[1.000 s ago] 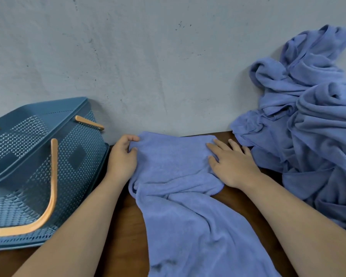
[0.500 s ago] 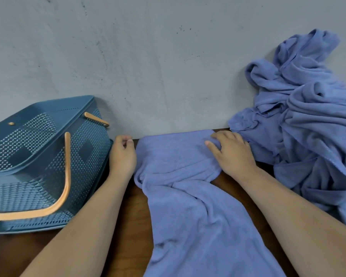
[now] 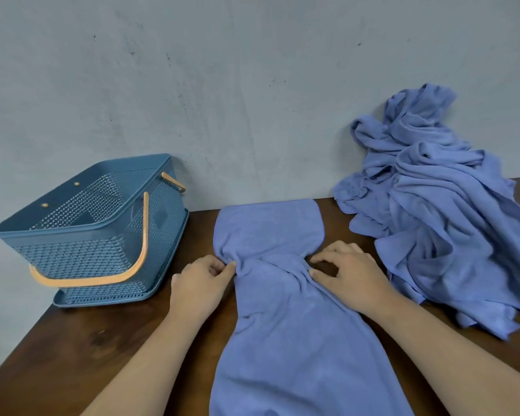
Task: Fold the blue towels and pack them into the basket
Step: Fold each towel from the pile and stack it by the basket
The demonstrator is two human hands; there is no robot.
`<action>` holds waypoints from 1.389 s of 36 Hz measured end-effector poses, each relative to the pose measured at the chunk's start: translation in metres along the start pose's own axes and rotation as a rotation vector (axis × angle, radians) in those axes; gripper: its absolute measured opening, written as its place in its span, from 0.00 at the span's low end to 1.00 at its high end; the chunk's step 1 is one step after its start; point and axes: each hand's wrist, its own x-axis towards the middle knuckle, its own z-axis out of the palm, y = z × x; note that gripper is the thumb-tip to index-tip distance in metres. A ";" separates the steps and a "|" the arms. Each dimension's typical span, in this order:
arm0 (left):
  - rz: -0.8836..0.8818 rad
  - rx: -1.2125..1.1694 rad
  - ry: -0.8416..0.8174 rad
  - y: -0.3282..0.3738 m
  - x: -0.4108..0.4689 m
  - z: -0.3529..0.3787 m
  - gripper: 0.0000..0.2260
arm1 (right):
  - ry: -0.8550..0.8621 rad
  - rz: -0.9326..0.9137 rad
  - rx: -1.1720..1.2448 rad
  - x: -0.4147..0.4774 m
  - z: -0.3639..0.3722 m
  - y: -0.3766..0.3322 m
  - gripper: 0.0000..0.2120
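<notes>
A blue towel (image 3: 285, 325) lies lengthwise on the dark wooden table, its far end flat against the wall and its near end running off the bottom of the view. It is bunched narrow at a waist where both hands meet it. My left hand (image 3: 200, 283) pinches the towel's left edge there. On the opposite side my right hand (image 3: 348, 274) pinches the right edge with curled fingers. The blue perforated basket (image 3: 81, 235) with orange handles stands at the left against the wall, nothing visible inside.
A heap of crumpled blue towels (image 3: 439, 211) is piled at the right against the grey wall (image 3: 222, 85). The table (image 3: 87, 349) has its left edge near the basket. Bare wood shows in front of the basket.
Both hands slid back from the towel's far corners toward me and now pinch its sides at the middle. The far end lies flat. The view has pulled back and shows more of the table.
</notes>
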 end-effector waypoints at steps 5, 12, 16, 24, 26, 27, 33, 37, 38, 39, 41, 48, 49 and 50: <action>-0.048 -0.028 -0.022 0.014 -0.003 0.000 0.17 | -0.002 -0.011 0.045 -0.010 -0.005 -0.006 0.06; -0.095 -0.131 -0.064 0.024 -0.001 0.005 0.09 | 0.010 0.045 0.193 -0.012 -0.013 -0.016 0.05; -0.096 -0.443 0.010 0.017 0.004 0.006 0.10 | 0.053 0.125 0.504 -0.017 -0.022 -0.015 0.09; -0.100 -0.687 0.006 0.001 0.017 0.012 0.09 | -0.147 0.107 0.613 -0.019 -0.033 -0.006 0.13; -0.087 -0.695 -0.001 -0.002 0.017 0.013 0.10 | -0.218 0.103 0.641 -0.019 -0.037 -0.005 0.16; -0.081 -0.683 0.007 -0.003 0.018 0.012 0.10 | -0.243 0.104 0.660 -0.019 -0.039 -0.005 0.18; -0.060 -0.615 0.024 -0.014 0.025 0.008 0.12 | -0.383 0.140 0.659 -0.019 -0.050 -0.003 0.23; -0.009 -0.522 0.017 -0.012 0.021 0.010 0.11 | -0.344 0.224 0.676 -0.018 -0.043 0.000 0.15; 0.023 -0.472 0.021 -0.010 0.018 0.009 0.12 | -0.292 0.240 0.655 -0.017 -0.039 0.000 0.09; 0.055 -0.421 0.025 -0.007 0.015 0.009 0.12 | -0.231 0.253 0.613 -0.017 -0.036 -0.001 0.05; 0.103 -0.359 0.035 -0.003 0.009 0.007 0.13 | -0.135 0.256 0.515 -0.013 -0.029 -0.001 0.13; 0.095 -0.357 0.057 0.000 0.009 0.007 0.15 | -0.095 0.349 0.361 0.020 -0.015 -0.008 0.30; 0.090 -0.357 0.063 -0.001 0.010 0.008 0.16 | -0.098 0.343 0.329 0.025 -0.013 -0.010 0.30; 0.086 -0.354 0.066 -0.002 0.011 0.008 0.16 | -0.104 0.327 0.286 0.027 -0.011 -0.011 0.27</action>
